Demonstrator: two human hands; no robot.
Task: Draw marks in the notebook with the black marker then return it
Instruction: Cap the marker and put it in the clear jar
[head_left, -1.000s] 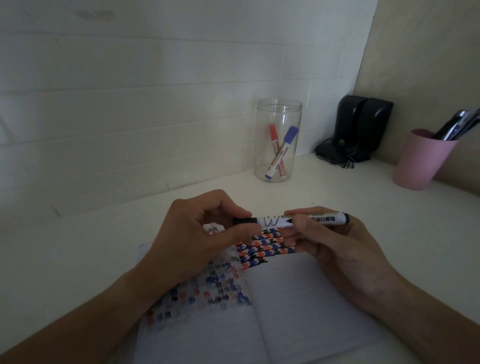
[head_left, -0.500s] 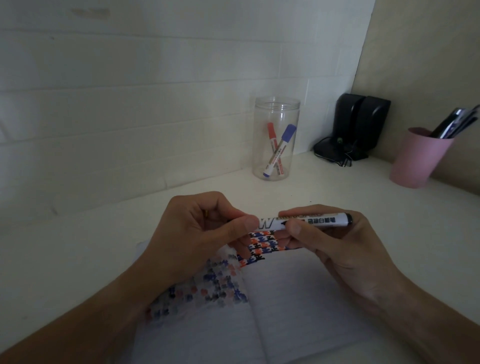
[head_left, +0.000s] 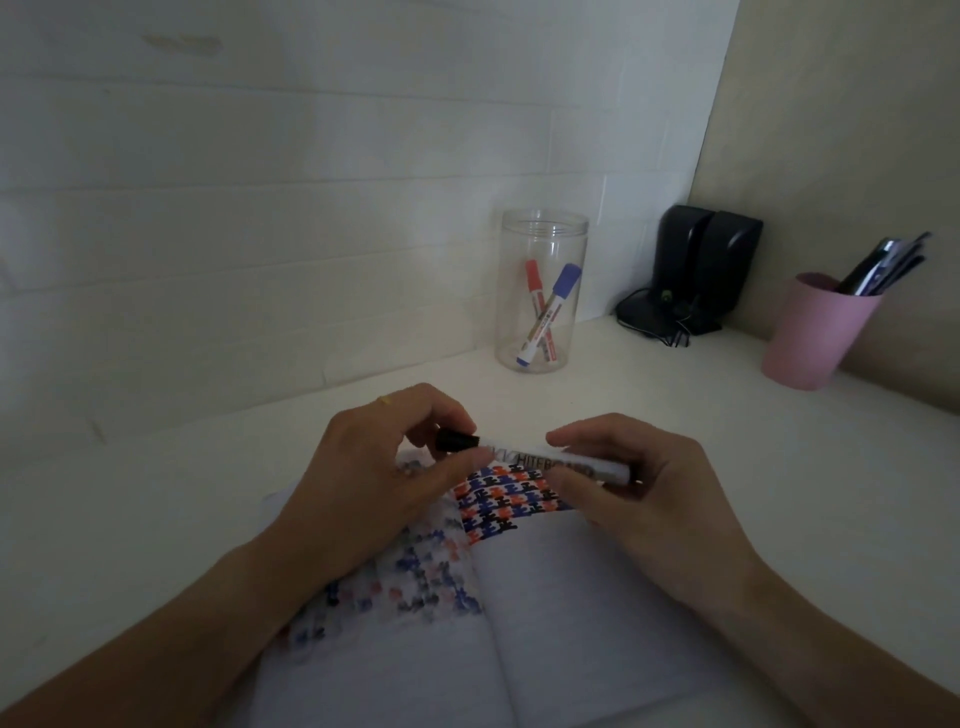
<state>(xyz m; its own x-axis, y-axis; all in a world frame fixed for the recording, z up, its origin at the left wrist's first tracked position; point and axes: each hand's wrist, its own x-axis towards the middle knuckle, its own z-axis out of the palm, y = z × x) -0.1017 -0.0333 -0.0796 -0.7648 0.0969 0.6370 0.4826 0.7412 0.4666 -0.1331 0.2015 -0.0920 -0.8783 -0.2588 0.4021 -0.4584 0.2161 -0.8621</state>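
Marker (head_left: 535, 457) is held level above the notebook (head_left: 545, 613): left hand (head_left: 379, 483) pinches the cap (head_left: 456, 440), right hand (head_left: 639, 488) grips the barrel. Coloured marks fill the upper page. Judged remaining: return to jar (head_left: 543, 291)

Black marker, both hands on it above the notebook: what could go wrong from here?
1. The left hand pinches the cap end of the black marker, the right hand the barrel, over the open notebook. A sudden separation could streak the page.
2. The clear jar looks light; a careless return might tip it.
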